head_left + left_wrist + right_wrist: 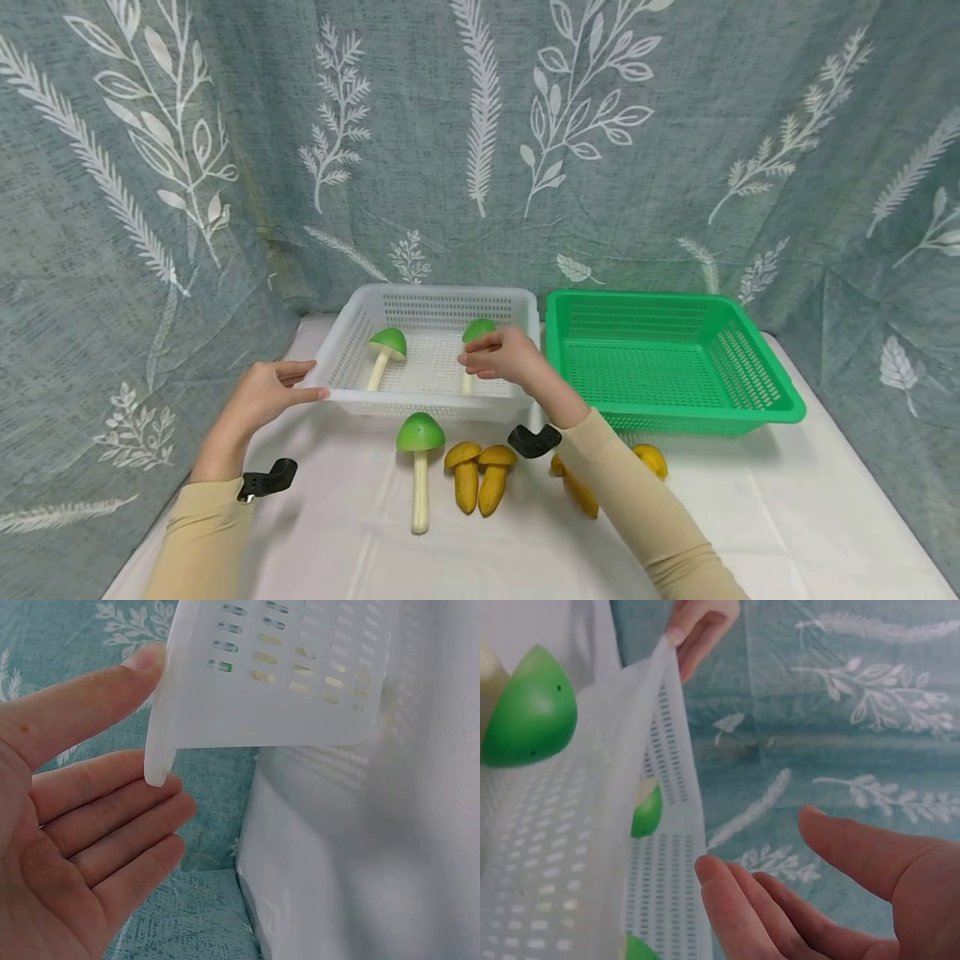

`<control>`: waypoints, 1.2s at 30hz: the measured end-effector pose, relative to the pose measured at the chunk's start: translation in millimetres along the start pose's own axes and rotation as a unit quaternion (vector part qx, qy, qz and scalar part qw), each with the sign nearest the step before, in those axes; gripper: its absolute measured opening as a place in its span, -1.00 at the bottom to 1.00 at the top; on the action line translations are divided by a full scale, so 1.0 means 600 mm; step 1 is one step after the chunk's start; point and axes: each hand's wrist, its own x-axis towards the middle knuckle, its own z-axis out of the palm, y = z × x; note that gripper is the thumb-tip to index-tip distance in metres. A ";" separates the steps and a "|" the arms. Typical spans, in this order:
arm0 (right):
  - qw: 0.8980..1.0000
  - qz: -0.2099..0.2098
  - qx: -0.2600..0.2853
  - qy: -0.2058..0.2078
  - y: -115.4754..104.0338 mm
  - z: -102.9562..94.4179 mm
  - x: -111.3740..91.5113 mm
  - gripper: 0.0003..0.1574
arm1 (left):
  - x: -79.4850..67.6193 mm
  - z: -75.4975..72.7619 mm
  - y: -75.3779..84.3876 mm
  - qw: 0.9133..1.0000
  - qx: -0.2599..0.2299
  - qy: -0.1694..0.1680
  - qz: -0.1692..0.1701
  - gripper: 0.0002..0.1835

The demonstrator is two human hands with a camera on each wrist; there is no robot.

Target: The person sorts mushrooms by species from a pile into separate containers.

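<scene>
My left hand [262, 396] touches the front left corner of the white basket [420, 402], thumb and straight fingers at its rim. In the left wrist view, the thumb [112, 694] meets the rim and the fingers [142, 817] extend past its corner. Over the basket's right side hovers my right hand [502, 358], fingers extended and nothing between them and the thumb. A green-capped toy mushroom [480, 327] lies in the basket, partly covered by that hand. Another green-capped mushroom [388, 343] leans at the left inside.
A green basket [678, 414] stands right of the white one. On the cloth in front lie a green-capped mushroom [420, 467] and two brown mushrooms [480, 475]. Further brown mushrooms [581, 492] are partly hidden by the right sleeve. A patterned curtain [420, 167] closes off the back.
</scene>
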 end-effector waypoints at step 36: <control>0.998 -0.029 -0.052 0.000 0.089 0.084 -0.079 -0.63 | -0.004 0.000 0.002 1.000 0.002 -0.002 0.002 -0.08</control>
